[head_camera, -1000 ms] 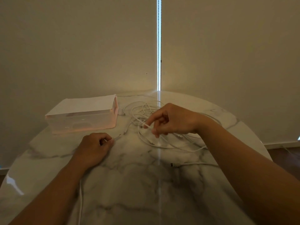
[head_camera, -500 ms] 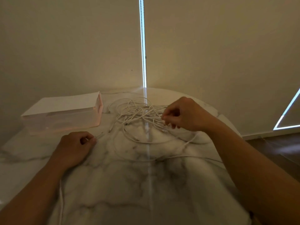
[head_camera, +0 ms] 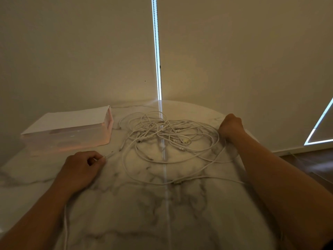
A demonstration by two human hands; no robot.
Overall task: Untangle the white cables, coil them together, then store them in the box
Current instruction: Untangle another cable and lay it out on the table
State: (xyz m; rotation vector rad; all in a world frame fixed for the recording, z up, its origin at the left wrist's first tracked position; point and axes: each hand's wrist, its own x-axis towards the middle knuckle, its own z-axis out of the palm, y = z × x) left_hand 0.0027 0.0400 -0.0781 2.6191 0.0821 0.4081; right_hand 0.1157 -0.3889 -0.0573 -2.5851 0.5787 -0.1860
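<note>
A tangle of white cables (head_camera: 167, 136) lies spread over the far middle of the round marble table (head_camera: 162, 213). My left hand (head_camera: 81, 168) rests on the table near its left side, fingers pinched on one cable end whose plug sticks out to the right. That cable trails back under my left forearm. My right hand (head_camera: 231, 126) is a closed fist at the tangle's right edge, gripping a cable strand that runs down past my wrist. The translucent pinkish box (head_camera: 68, 134) with a white lid stands at the far left.
Beige blinds hang right behind the table, with a bright vertical gap (head_camera: 156, 51) between them. The table's right edge drops to a dark wooden floor (head_camera: 306, 159). Loose cable loops reach toward the table's middle.
My right hand has moved from the middle of the tangle out to its right edge, drawing a strand with it and spreading the loops. My left hand has stayed put on its cable end.
</note>
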